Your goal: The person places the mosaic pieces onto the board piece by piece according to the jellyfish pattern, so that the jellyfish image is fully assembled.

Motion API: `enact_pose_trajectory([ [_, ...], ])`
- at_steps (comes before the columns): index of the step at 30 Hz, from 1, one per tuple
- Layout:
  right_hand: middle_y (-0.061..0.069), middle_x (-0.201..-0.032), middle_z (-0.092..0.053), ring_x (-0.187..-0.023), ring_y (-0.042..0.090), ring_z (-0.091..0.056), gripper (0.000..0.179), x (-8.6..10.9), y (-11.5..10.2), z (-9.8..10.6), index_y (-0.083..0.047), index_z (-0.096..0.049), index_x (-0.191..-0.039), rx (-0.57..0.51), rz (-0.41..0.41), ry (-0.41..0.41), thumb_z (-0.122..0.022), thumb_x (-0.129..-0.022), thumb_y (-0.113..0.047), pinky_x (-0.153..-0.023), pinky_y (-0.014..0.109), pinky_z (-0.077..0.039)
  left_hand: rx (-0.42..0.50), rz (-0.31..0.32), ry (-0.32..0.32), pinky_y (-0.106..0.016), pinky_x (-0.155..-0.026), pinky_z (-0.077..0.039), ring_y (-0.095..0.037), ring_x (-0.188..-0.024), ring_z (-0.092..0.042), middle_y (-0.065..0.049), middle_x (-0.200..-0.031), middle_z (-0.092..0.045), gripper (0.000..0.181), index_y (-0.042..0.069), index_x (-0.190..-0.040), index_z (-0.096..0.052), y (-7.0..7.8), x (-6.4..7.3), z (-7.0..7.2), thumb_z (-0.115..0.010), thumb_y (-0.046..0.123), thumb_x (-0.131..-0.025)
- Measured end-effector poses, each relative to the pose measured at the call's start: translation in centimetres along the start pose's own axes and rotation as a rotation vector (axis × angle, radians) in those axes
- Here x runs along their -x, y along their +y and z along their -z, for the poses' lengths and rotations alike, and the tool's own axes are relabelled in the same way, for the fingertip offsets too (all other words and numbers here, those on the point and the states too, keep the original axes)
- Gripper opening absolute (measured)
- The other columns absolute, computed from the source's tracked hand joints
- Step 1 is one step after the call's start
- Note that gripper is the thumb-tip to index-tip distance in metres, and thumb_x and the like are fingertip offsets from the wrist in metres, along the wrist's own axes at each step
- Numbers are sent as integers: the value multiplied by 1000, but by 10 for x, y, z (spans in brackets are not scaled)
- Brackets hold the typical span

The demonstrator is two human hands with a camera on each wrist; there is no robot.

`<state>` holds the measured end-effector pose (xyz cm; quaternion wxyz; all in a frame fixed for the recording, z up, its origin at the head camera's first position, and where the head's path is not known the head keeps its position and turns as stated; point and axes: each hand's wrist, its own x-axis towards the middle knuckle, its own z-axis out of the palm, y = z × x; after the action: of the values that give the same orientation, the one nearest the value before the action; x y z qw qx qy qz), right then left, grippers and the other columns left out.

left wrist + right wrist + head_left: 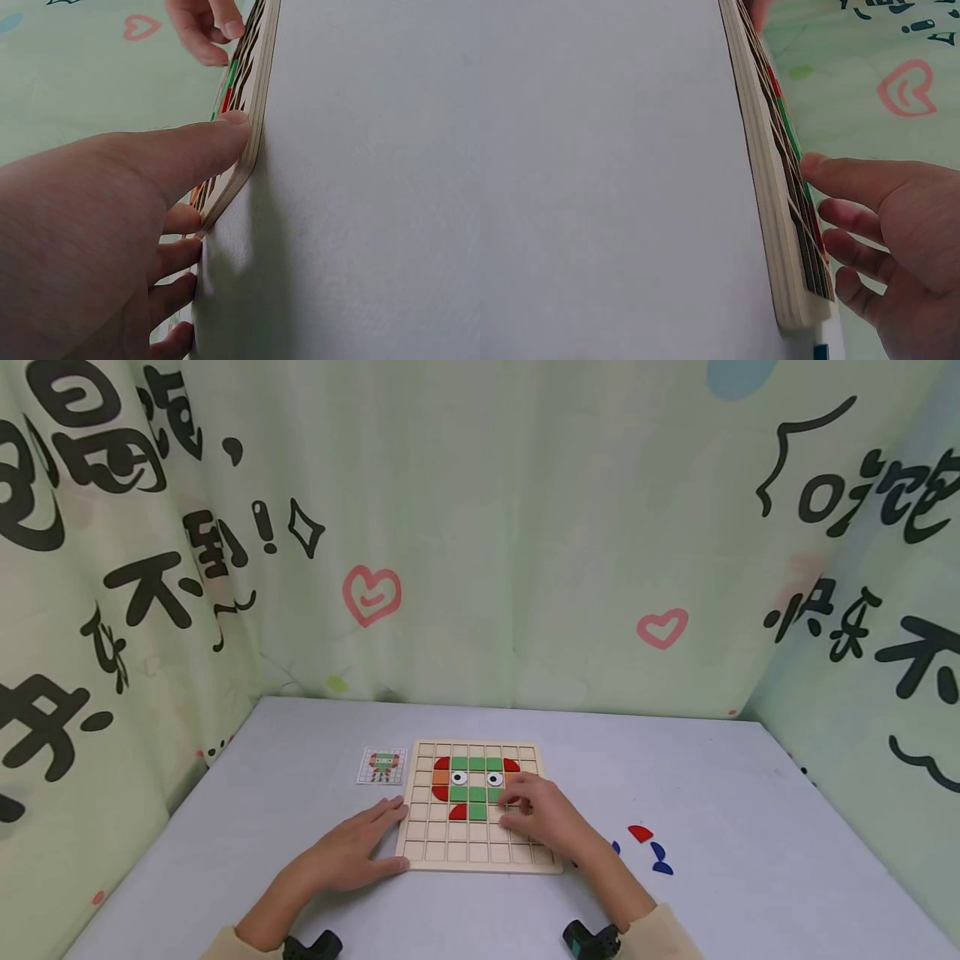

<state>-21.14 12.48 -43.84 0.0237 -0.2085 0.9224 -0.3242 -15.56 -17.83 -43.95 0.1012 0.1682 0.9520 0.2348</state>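
A wooden grid board (438, 852) lies flat on the table, its cells partly filled with green squares (477, 764), red quarter-rounds (458, 812), an orange piece (440, 777) and two eye pieces (459, 777). My left hand (352, 847) rests against the board's left edge, fingers extended and thumb at the lower left corner. Over the right half of the board is my right hand (546, 814), fingers loosely bent, thumb apart from them. No piece shows between them in the left wrist view; the right hand covers some right-hand cells.
A small picture card (384, 767) of a robot-like figure lies left of the board's top. Right of the board lie a loose red piece (640, 833) and several blue pieces (662, 867). A printed curtain (465, 610) borders the white table (750, 860).
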Motion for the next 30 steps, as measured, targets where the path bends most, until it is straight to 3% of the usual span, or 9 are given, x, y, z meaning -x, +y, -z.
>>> enact_pose_trajectory([
  [9, -8, -96, -61, -78, 11, -50, 15, 18, 21, 20, -23, -73, -92, 25, -118, 67, -79, -80, -17, -58, 20, -43, 2, -14, 12, -53, -114, -33, -31, -144, -33, -7, -156, -35, 76, 12, -146, -42, 0, 1, 0, -69, 47, -85],
  [23, -3, -104, -64, -80, 13, -51, 17, 56, 51, 62, -17, -72, -96, 110, -121, 151, -77, -80, -13, -59, 20, -43, -6, 4, 3, -52, -115, -32, -30, -145, -32, -7, -157, -34, 77, 12, -147, -41, 1, 1, 2, -69, 48, -85],
  [30, -2, -101, -66, -73, 9, -48, 21, 74, 72, 77, -17, -72, -99, 160, -159, 162, -79, -79, -14, -58, 20, -41, 9, -26, 8, -53, -115, -32, -32, -145, -32, -8, -157, -34, 76, 11, -147, -41, -1, 0, 0, -68, 47, -86],
])
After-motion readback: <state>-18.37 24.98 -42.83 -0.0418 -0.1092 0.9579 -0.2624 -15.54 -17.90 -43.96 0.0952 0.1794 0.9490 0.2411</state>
